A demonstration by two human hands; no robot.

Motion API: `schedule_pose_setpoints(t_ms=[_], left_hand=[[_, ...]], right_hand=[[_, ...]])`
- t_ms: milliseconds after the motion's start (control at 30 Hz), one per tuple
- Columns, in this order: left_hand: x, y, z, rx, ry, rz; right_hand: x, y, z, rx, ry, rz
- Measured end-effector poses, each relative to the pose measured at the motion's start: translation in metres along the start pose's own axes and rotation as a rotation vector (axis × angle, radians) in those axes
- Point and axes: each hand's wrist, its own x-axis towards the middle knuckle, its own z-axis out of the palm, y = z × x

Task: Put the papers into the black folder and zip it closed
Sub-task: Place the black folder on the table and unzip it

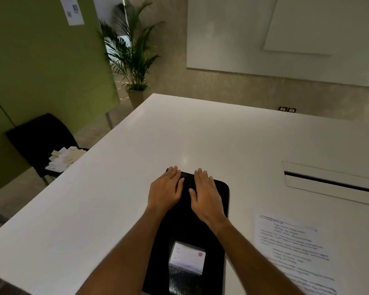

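Observation:
The black folder lies flat on the white table right in front of me, long side running away from me, with a white label card in a clear pocket near its close end. My left hand and my right hand both rest palm down on the folder's far end, side by side, fingers stretched flat and holding nothing. The printed papers lie on the table to the right of the folder, apart from it and from both hands.
A recessed cable slot is set into the table at the right. Left of the table stands a black chair with several loose paper slips on its seat. A green partition and a potted palm stand beyond.

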Motion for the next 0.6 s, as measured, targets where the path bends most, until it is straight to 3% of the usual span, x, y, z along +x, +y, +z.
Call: schedule_pose_setpoints(t_ms=[233,600], left_hand=[[0.000,-0.006,0.013,0.023,-0.142,-0.043],[-0.010,-0.013,0.031,0.024,-0.040,0.039]], right_hand=[[-0.001,-0.001,0.016,-0.047,-0.042,0.018],[0.014,0.007,0.025,-0.161,-0.048,-0.066]])
